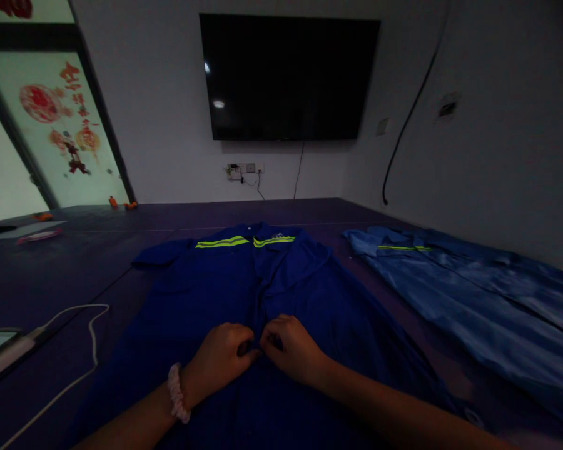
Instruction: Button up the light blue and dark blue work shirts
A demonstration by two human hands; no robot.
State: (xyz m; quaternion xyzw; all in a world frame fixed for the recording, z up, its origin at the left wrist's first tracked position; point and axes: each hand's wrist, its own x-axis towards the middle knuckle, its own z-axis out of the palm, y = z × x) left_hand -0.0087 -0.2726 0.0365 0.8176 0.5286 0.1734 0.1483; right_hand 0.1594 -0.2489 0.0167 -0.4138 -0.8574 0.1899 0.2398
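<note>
Left hand (225, 351) and right hand (294, 350), both grips pinching the dark blue shirt (201, 294) mid-front; rumpled folds (281, 270) higher up it, so an uneven tug could skew it.

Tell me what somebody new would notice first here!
Probably the big black screen high on the wall. Next, the bright yellow-green stripes across the dark blue shirt lying in front, with the left hand and right hand close together at its middle. Red decorations on the pale panel at far left also stand out.
</note>
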